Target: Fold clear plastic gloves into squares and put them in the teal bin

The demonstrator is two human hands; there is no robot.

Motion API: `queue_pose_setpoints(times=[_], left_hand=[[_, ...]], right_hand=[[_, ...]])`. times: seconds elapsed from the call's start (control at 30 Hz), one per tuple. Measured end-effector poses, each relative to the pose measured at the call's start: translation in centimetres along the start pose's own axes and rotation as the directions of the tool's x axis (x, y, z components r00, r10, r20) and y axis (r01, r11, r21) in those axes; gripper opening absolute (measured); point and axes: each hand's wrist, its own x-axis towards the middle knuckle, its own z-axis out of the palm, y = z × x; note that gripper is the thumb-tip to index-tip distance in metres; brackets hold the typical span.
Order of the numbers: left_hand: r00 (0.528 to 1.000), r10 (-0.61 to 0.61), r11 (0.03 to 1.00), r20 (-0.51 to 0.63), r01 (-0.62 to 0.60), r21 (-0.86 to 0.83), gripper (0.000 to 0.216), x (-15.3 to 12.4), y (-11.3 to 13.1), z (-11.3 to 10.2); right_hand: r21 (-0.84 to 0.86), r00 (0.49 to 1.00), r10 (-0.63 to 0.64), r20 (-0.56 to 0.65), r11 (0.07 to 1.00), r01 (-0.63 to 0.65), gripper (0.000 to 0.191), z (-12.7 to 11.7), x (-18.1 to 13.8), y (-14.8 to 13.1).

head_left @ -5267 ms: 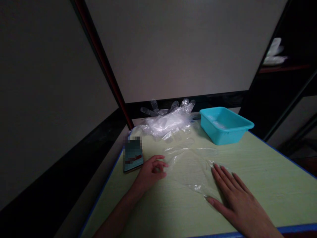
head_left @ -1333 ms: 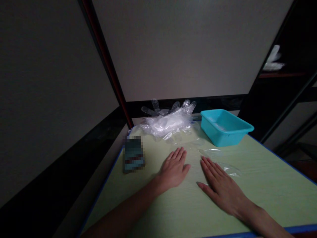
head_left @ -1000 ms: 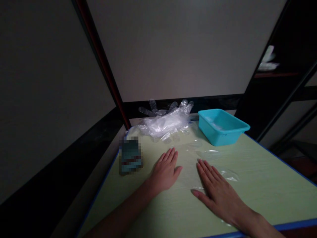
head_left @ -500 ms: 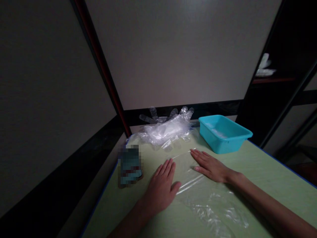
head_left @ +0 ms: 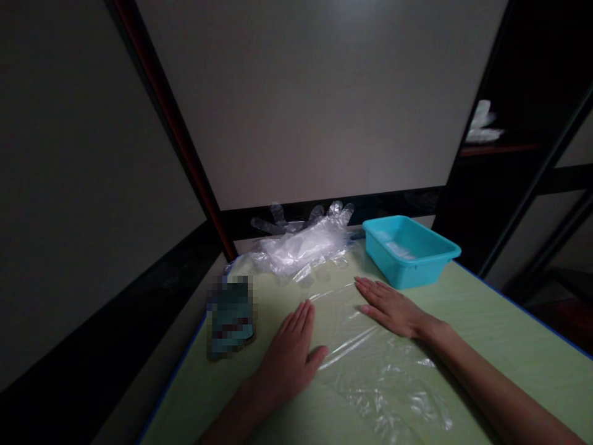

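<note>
A thin clear plastic glove (head_left: 349, 337), partly crinkled toward the near right, is spread on the pale green tabletop. On its left edge my left hand (head_left: 291, 355) lies flat, fingers together and thumb held apart. Across the film, my right hand (head_left: 393, 309) also rests flat, its fingertips at the far right corner of the plastic. Neither hand grips anything. Beyond them, at the back of the table, sits a heap of clear disposable gloves (head_left: 303, 247), some fingers sticking up.
A turquoise plastic basin (head_left: 412, 275) stands at the back right, with something whitish inside. At the left edge lies a pixelated dark green object (head_left: 231, 321). Pale wall panels (head_left: 324, 111) rise behind the table. White items (head_left: 484, 130) sit on a dark shelf at right.
The scene has shifted slightly left in view. My right hand has slid a little toward the basin, while my left hand stays flat at about the same spot on the table.
</note>
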Motion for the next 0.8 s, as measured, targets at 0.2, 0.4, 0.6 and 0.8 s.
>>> queue_pose_setpoints(times=[0.2,0.4,0.6,0.8], left_hand=[[1.000,0.027,1.000,0.015,-0.027,-0.002,0.065,1.5,1.1,-1.6],[0.980,0.194,0.981,-0.032,-0.194,0.024,0.051,6.0,5.6,-1.1],[0.984,0.148,0.988,-0.095,-0.143,0.053,0.054,8.2,7.1,2.0],[0.995,0.072,0.996,-0.065,-0.069,0.053,0.055,6.8,3.7,1.7]], right_hand=[[0.000,1.000,0.025,-0.002,1.000,-0.025,0.057,0.3,0.2,0.1],[-0.034,0.999,0.017,-0.045,0.999,-0.018,0.051,0.7,0.0,0.5],[-0.064,0.999,0.021,-0.025,0.998,-0.023,0.051,0.7,-0.3,1.0],[-0.068,0.999,0.024,-0.042,0.997,-0.027,0.052,0.9,-0.2,1.1]])
